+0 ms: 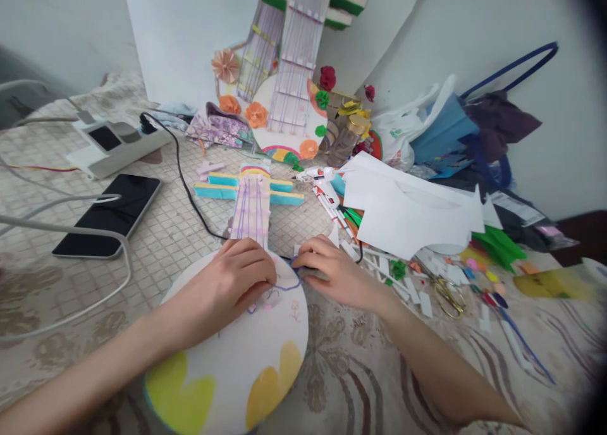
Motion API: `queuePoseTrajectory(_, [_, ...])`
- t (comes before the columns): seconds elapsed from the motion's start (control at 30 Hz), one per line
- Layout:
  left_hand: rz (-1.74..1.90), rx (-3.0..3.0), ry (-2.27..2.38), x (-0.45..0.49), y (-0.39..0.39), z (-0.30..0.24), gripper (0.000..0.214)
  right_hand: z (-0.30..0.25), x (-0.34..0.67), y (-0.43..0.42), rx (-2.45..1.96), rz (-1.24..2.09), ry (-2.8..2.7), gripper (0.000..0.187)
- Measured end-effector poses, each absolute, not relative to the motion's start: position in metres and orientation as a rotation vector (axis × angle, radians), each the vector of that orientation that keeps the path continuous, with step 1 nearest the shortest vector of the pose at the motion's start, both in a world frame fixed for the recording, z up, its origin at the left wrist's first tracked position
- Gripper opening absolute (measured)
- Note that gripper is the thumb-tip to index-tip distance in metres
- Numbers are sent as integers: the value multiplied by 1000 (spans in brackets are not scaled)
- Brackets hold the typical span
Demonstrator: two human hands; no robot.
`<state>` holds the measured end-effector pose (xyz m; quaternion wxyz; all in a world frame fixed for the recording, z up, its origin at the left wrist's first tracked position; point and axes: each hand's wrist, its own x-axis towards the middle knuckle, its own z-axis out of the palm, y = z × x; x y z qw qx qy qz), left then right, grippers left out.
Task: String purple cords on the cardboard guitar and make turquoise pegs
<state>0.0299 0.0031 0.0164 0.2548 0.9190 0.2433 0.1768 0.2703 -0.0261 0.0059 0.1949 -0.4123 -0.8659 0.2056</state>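
Note:
In front of me lies a handmade cardboard lute with a round white body (232, 372) painted with yellow and orange patches. Its pink neck (253, 210) carries purple strings and has teal-and-yellow pegs at the sides. My left hand (241, 274) rests on the body just below the neck, fingers curled down with the tips mostly hidden. Beside the body's upper right edge, my right hand (327, 264) pinches a purple string (287, 287). A slack curve of it crosses the body towards my left fingertips; whether they grip it is hidden.
Larger decorated paper lutes (298, 62) lean at the back. A glue gun (325, 182), white paper sheets (403, 201), gold-handled scissors (448, 296) and scraps lie on the right. On the left are a phone (111, 217), a power strip (121, 150) and looping cables.

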Motion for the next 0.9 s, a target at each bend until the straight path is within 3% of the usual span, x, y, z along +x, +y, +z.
queuePoseTrajectory(0.2, [461, 2499, 648, 31, 3, 15, 15, -4, 268, -24, -1178, 584, -2403, 10])
queuePoseTrajectory(0.57, [407, 2505, 599, 28, 7, 16, 16, 5, 276, -42, -957, 971, -2102, 18])
queuePoseTrajectory(0.73, [414, 2511, 590, 27, 7, 16, 17, 9, 274, -58, -1040, 916, -2202, 12])
queuePoseTrajectory(0.9, [390, 2522, 584, 27, 7, 16, 18, 18, 281, -58, -1044, 925, -2375, 18])
